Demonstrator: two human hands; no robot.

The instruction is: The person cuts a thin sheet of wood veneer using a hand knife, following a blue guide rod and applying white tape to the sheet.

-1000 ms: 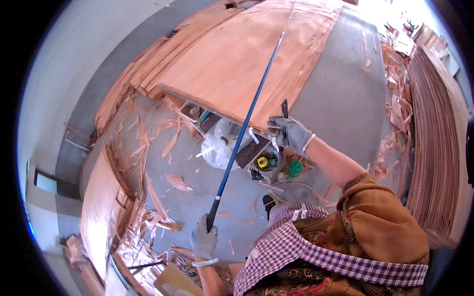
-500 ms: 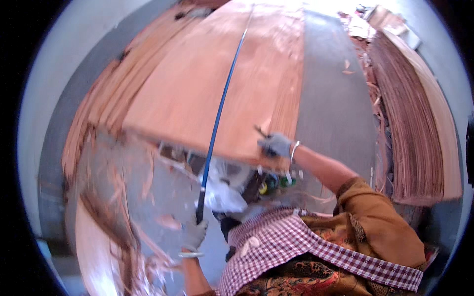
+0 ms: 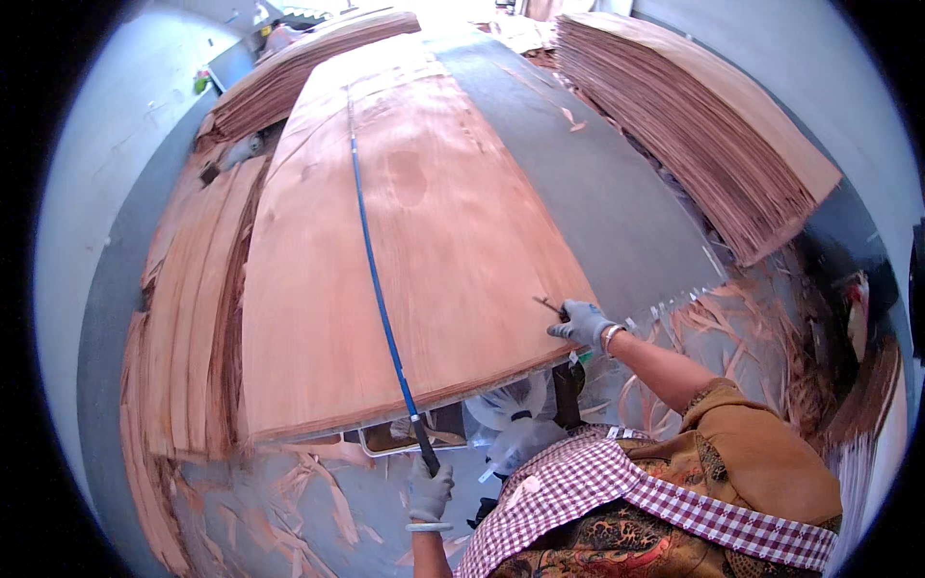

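Observation:
My left hand (image 3: 430, 493), in a grey glove with a bracelet at the wrist, grips the black handle of a long blue pole (image 3: 372, 258). The pole lies lengthwise over a stack of pinkish wood veneer sheets (image 3: 462, 289), its thin far end well up the top sheet. My right hand (image 3: 582, 325), gloved too, is closed around a slim dark tool (image 3: 549, 306) at the stack's near right corner. That tool's narrow end points left over the veneer; its exact kind is unclear.
Beside the stack runs a grey tabletop (image 3: 597, 183). A tall veneer pile (image 3: 674, 125) stands to the right, with more sheets (image 3: 193, 318) at left. Veneer scraps (image 3: 328, 491) litter the floor. Under the near edge are a white-framed bin (image 3: 400, 438) and a clear plastic bag (image 3: 515, 424).
The view has swung, so the table now slants leftward and more floor shows at right. Both hands keep their holds; the right is now at the stack's near right corner.

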